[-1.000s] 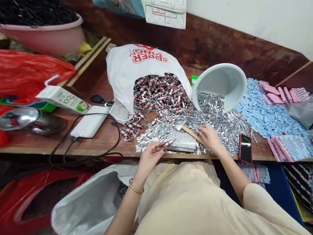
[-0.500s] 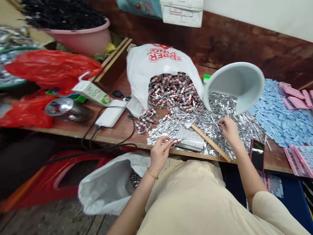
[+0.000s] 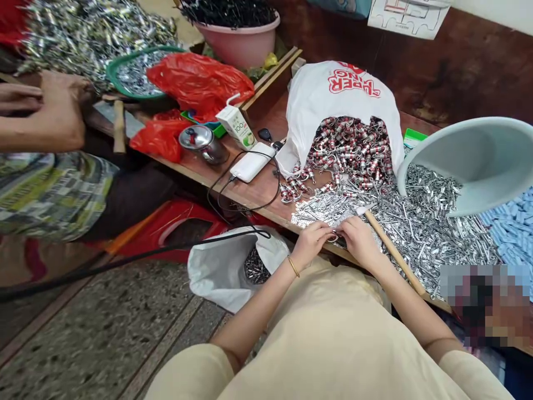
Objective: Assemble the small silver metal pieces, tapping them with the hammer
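- At the front edge of the table (image 3: 262, 192), a small ringed piece (image 3: 334, 238) is pinched between thumb and fingers of the left hand (image 3: 309, 244), its ring showing below the fingertips.
- The right hand (image 3: 360, 241) is brought against them; its grip cannot be told.
- Beside it, a hammer (image 3: 392, 248) is laid toward that edge.

Speckled grey floor (image 3: 91, 328), perhaps terrazzo

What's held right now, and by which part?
A small ringed piece, held where the left hand and right hand meet; they hide which part is gripped.
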`<state>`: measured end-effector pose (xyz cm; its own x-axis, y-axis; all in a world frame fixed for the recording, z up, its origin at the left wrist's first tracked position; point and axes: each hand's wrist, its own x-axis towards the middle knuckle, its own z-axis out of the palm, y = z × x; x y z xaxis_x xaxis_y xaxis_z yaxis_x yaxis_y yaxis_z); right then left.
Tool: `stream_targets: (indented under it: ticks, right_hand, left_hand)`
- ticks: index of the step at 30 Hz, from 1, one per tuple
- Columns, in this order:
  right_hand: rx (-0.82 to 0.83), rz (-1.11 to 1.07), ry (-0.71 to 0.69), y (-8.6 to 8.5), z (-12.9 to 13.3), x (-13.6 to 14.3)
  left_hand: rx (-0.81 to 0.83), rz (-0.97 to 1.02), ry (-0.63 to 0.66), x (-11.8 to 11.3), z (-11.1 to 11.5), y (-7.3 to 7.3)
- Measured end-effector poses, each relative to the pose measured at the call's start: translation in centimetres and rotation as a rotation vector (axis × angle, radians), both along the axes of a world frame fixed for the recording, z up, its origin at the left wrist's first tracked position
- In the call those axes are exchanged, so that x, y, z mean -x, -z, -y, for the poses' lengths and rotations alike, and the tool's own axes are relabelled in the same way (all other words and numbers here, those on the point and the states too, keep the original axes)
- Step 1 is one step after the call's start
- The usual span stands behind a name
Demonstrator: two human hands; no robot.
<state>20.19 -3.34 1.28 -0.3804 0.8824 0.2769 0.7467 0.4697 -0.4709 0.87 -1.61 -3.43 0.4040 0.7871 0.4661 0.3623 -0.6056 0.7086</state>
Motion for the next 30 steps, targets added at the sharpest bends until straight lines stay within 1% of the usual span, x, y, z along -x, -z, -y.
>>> stream_targets:
  ticks: [5,10,11,14,16,18,19,21,23,26,30]
  right_hand:
    - [0.02,0.012,-0.005,-0.2,0.1,0.0]
    - [0.099,-0.031,-0.02,-0.8,0.0,-0.2]
    - [0.111,-0.062,-0.008,-0.9,0.1,-0.4]
    - [0.168,-0.229,0.087,-1.0,0.6,-0.6]
    - [0.261,-0.375,0.137,-0.7,1.1,-0.6]
    - [0.344,-0.51,0.171,-0.6,1.7,-0.5]
    - [0.355,-0.557,0.187,-0.6,2.0,-0.4]
    - [0.31,-0.588,0.204,-0.9,2.3,-0.2]
    - [0.225,-0.557,0.196,-1.5,2.6,-0.2]
    - [0.11,-0.512,0.179,-2.7,2.9,-0.4]
    - [0.037,-0.488,0.155,-3.6,3.5,-0.6]
  left_hand:
    - [0.068,0.058,0.011,0.0,-0.2,-0.1]
    - [0.176,0.113,0.014,-0.2,-0.1,-0.6]
    - [0.205,0.137,0.002,-0.2,0.0,-0.8]
    - [0.312,0.237,-0.039,-0.4,0.4,-1.6]
    - [0.366,0.282,-0.051,-0.5,0.7,-2.3]
    - [0.383,0.286,-0.055,-0.7,1.0,-3.0]
    - [0.38,0.277,-0.06,-0.7,1.1,-3.5]
    - [0.351,0.234,-0.065,-0.8,1.3,-4.4]
    - [0.29,0.151,-0.043,-0.7,1.4,-5.3]
    - [0.169,0.018,0.027,-0.3,1.6,-6.7]
    - [0.075,-0.075,0.079,0.0,1.8,-8.0]
